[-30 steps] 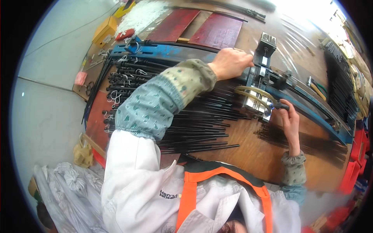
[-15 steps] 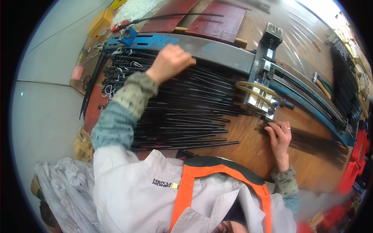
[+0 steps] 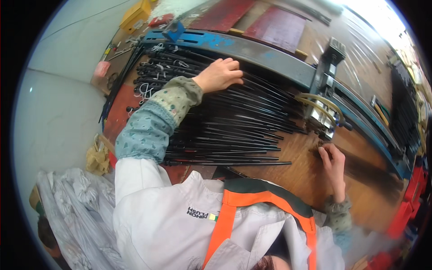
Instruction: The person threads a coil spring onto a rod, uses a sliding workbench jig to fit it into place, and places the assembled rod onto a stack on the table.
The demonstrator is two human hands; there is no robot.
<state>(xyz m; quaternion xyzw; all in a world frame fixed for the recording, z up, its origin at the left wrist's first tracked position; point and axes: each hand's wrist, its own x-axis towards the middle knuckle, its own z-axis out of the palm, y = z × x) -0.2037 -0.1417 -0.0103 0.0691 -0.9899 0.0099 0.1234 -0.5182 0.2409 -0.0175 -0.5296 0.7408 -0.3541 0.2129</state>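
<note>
Many slender black tapering rods (image 3: 234,130) lie side by side across the bench, several with white ties at their left ends. My left hand (image 3: 221,75) is over the far rows, its fingers curled down among the rods; their tips are hidden. At the right, my right hand (image 3: 333,163) has thumb and forefinger drawn together, just below a metal clamp device (image 3: 320,118) with yellowish tubes. What lies between those fingertips is too small to make out. A blurred bundle of very thin dark rods (image 3: 369,168) lies to the right of that hand.
Behind the rods runs a long blue-grey metal beam (image 3: 252,53). Beyond it are dark red boards (image 3: 276,28) and clear plastic sheeting. A yellow box (image 3: 135,17) stands at the far left, red bins (image 3: 411,198) at the right. Grey-white covered bundles (image 3: 72,202) lie left of me.
The whole view has shifted, carrying the bench rightward. My left hand has come down closer to the rods. My right hand has moved slightly left relative to the clamp device.
</note>
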